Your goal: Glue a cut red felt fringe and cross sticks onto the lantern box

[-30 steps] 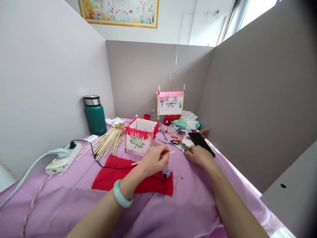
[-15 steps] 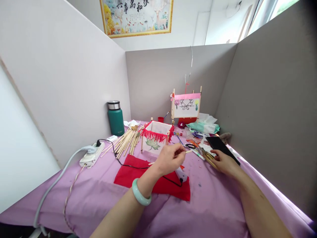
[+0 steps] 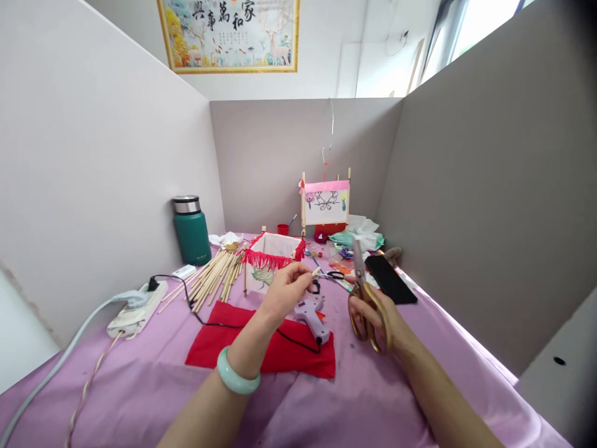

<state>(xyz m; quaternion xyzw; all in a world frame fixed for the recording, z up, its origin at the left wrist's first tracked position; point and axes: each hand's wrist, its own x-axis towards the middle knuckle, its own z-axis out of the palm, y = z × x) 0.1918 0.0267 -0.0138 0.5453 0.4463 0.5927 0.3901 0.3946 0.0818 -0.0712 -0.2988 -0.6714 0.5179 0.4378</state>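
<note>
My left hand (image 3: 290, 287), with a pale green bangle (image 3: 237, 373) on its wrist, is closed on a thin wooden stick (image 3: 316, 271) whose end sticks out past the fingertips. In my right hand (image 3: 373, 314) are gold-handled scissors (image 3: 368, 305), raised off the table with the blades pointing up and away. A lilac glue gun (image 3: 313, 318) lies on the red cloth (image 3: 219, 336) below my left hand. Behind that hand stands a white lantern frame (image 3: 259, 278) with red fringe and a leaf drawing, partly hidden by it.
Wooden sticks (image 3: 212, 280) lie in a heap at left, near a green bottle (image 3: 192, 233) and a power strip (image 3: 137, 311). A second lantern (image 3: 325, 205) stands at the back. A black phone (image 3: 390, 280) and black-handled scissors (image 3: 335, 275) lie at right. Grey panels (image 3: 303, 137) enclose the table.
My right hand has lifted the gold-handled scissors from the table and turned them upright. My left hand keeps its stick. The whole view has shifted, with things now further left.
</note>
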